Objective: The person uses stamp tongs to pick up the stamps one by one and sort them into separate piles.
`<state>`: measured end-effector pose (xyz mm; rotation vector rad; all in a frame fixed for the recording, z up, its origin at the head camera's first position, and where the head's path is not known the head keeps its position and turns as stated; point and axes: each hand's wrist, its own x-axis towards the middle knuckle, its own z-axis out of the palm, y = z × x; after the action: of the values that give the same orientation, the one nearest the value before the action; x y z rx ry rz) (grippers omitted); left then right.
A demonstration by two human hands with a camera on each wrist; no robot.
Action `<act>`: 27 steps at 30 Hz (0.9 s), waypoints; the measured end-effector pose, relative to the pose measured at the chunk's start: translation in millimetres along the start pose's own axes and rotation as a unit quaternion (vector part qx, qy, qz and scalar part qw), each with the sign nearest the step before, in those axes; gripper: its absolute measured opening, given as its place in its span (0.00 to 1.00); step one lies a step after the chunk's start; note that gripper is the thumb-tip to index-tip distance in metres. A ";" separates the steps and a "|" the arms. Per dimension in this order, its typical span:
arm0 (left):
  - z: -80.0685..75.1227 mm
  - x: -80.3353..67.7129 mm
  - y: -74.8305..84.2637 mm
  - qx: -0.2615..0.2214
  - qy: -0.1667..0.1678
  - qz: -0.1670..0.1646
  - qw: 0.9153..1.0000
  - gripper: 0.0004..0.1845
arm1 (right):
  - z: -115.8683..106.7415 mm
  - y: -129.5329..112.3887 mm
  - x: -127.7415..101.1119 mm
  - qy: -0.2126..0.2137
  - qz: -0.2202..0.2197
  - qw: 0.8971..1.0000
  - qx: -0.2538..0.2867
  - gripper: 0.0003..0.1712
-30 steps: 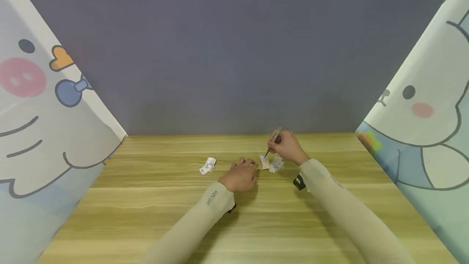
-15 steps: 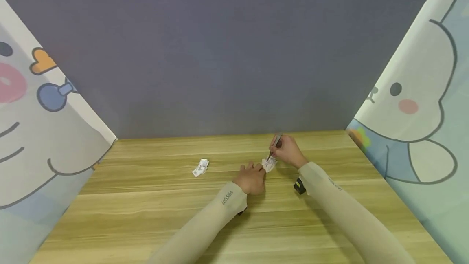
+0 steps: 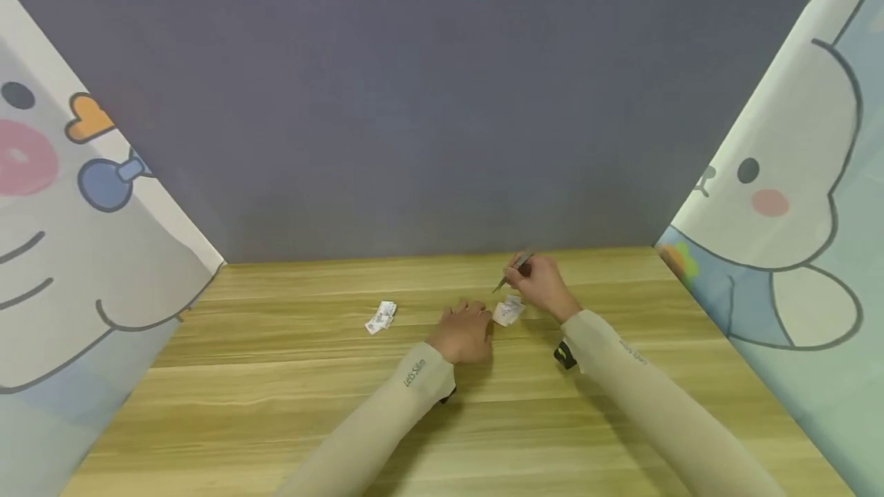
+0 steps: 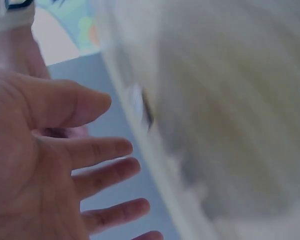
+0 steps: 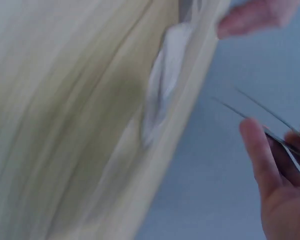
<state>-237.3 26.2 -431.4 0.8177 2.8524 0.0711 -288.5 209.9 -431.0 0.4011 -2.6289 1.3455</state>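
The left hand (image 3: 464,330), fingers relaxed and spread, has drawn back just left of the paper slips (image 3: 509,311). Beyond them, the right hand (image 3: 542,282) pinches the tweezers (image 3: 514,262), now lifted clear, tips empty; nothing appears picked up.

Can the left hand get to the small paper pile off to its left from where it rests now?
Probably yes. The left hand lies open on the table, and only bare wood shows between it and the small paper pile. The right hand with the tweezers is on the other side.
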 end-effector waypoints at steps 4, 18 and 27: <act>-13.6 -15.2 -24.9 -0.024 0.028 -0.019 0.999 0.24 | 19.8 -17.6 -4.6 -0.077 -0.059 0.995 -0.029 0.15; -31.2 -49.2 -74.4 -0.056 0.082 -0.059 0.993 0.28 | 62.4 -33.2 -37.5 -0.052 -0.044 0.982 -0.176 0.08; -30.7 -60.7 -71.7 -0.061 0.097 -0.061 0.992 0.33 | 63.0 -46.3 -57.3 -0.126 -0.028 0.963 -0.236 0.16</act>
<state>-229.6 -66.7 -398.6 0.6433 3.0345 0.3230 -221.0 142.2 -447.0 0.5975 -2.9927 0.6448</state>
